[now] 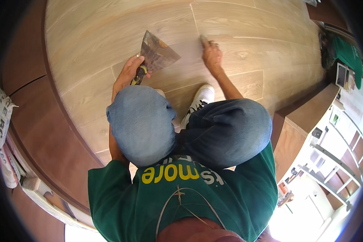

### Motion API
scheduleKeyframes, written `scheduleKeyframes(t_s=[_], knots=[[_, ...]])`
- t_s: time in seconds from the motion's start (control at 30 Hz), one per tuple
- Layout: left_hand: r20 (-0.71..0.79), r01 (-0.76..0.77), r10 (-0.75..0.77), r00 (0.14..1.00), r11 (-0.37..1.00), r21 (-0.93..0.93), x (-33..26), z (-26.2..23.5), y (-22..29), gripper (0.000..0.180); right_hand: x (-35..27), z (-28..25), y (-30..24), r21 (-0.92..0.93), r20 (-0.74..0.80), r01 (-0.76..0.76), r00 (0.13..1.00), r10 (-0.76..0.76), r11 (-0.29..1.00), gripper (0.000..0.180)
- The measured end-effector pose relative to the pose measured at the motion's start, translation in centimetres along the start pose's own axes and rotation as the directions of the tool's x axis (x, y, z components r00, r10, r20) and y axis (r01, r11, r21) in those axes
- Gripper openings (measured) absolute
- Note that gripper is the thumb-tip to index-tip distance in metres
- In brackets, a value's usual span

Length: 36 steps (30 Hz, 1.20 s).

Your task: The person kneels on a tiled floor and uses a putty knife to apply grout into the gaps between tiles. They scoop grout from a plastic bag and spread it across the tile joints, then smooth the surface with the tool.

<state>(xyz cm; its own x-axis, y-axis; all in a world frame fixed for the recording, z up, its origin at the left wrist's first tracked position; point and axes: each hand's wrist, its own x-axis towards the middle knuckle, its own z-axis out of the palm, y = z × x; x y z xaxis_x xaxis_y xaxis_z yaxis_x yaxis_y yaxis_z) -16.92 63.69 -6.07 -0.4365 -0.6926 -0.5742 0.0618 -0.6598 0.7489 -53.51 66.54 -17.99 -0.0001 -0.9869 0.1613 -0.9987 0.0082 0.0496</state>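
My left hand [128,71] is closed around the black and yellow handle of a wide putty knife [159,51]. The putty knife's flat triangular blade is smeared with residue and points away from me, just over the wood-look tile floor [246,24]. Farther right, my right hand [212,55] reaches down to the floor with its fingers bent together, beside a joint between tiles. A small dark object shows at its fingertips, too blurred to name. Pale haze or smears lie on the tiles around this hand.
My knees and white shoes [205,93] are between my arms. Brown wooden panels [40,113] curve along the left, with a printed sack [4,117] beyond. At right stand a wooden box-like piece [296,125], a metal ladder [339,161] and a green cloth [347,54].
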Motion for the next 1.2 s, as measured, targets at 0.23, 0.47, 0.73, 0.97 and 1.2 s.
scheduleKeyframes(t_s=[0.23,0.47,0.73,0.97,1.2], knots=[[0.044,-0.015,0.008,0.999,0.987,0.158,-0.9,-0.2,1.2,0.037,2.9,-9.5,-4.1,0.611,0.247,0.091,0.922,-0.299,0.786,0.042],[0.091,-0.024,-0.018,0.996,0.900,0.436,0.9,-2.1,-0.2,0.040,8.4,-18.6,-5.5,0.587,0.058,0.464,0.793,-0.606,0.664,0.044],[0.139,-0.066,0.004,0.990,0.893,0.445,2.6,-2.7,-1.9,0.036,6.5,-14.9,-4.9,0.444,0.175,0.649,0.614,-0.770,0.618,0.044],[-0.040,-0.003,0.018,0.999,0.937,0.348,2.6,-4.1,-2.2,0.038,3.1,-11.3,0.1,0.567,0.290,0.276,0.815,-0.501,0.776,0.043],[0.041,-0.009,-0.007,0.999,0.923,0.385,2.1,-4.7,-2.6,0.038,1.3,-4.5,-0.2,0.262,0.017,0.337,0.935,-0.353,0.904,0.055]])
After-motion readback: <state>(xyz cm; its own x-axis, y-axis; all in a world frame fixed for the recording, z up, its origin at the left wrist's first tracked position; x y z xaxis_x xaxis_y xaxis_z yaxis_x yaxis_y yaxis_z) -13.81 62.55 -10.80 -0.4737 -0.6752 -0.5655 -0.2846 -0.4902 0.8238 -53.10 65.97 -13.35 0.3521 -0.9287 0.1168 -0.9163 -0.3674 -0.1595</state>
